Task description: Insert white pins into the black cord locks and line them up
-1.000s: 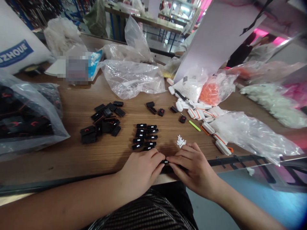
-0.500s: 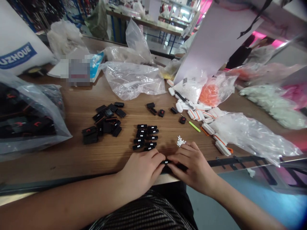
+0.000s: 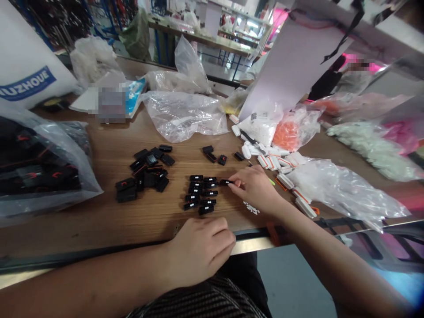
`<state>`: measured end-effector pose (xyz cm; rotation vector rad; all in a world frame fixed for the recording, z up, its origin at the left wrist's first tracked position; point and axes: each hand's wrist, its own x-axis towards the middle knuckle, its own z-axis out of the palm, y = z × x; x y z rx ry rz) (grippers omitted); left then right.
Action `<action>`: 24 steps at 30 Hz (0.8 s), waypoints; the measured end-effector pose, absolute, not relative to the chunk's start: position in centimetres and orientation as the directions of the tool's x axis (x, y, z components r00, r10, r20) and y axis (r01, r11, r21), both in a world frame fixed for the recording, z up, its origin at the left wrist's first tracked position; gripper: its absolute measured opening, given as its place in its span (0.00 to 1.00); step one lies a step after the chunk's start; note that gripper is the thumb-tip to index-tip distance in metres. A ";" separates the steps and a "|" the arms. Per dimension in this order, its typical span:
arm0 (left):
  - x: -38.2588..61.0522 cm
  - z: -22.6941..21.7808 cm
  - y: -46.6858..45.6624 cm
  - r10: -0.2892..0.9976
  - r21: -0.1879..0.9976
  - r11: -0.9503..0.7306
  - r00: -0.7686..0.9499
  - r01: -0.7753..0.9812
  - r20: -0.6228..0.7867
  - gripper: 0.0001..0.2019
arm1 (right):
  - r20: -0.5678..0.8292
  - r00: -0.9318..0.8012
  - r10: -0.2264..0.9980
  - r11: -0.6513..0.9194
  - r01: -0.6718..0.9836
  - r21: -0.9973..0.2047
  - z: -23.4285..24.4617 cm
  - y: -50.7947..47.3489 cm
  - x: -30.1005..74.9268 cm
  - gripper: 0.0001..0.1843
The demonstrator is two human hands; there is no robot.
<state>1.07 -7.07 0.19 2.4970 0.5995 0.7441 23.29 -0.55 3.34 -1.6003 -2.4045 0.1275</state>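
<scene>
My right hand point(image 3: 255, 190) pinches a small black connector point(image 3: 225, 182) between thumb and fingers, just right of two neat columns of black connectors with white marks point(image 3: 200, 192). Beside that hand's wrist lies a little heap of tiny white pieces point(image 3: 251, 207). My left hand point(image 3: 200, 251) rests curled at the front edge of the wooden table point(image 3: 99, 216), touching no visible part. Farther left lies a loose cluster of black connectors point(image 3: 142, 174).
A clear bag of black parts with red marks point(image 3: 39, 168) sits at the left. White and orange parts point(image 3: 271, 159) and a crumpled plastic bag point(image 3: 341, 190) occupy the right. Several more bags line the back, and a standing white sheet point(image 3: 294, 62) rises behind them.
My right hand has moved up and away from my left, carrying the black connector to the columns. My left hand has dropped back to the table edge. The camera has shifted slightly.
</scene>
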 end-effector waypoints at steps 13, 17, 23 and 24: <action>1.1 0.1 -6.9 0.544 0.570 -0.769 0.765 0.290 0.346 0.09 | 0.049 -0.314 0.948 0.316 0.913 -0.259 3.9 7.3 22.9 0.21; 1.0 0.0 -6.8 0.560 0.585 -0.756 0.753 0.294 0.345 0.08 | 0.057 -0.280 0.958 0.284 0.916 -0.282 4.5 6.3 22.6 0.18; 0.8 0.3 -6.6 0.617 0.647 -0.712 0.683 0.274 0.390 0.09 | 0.009 -0.295 0.955 0.275 0.877 -0.395 7.4 -2.5 22.6 0.11; 0.8 0.3 -6.6 0.631 0.657 -0.699 0.674 0.282 0.383 0.10 | -0.001 -0.336 0.942 0.307 0.862 -0.403 7.5 -4.1 22.4 0.10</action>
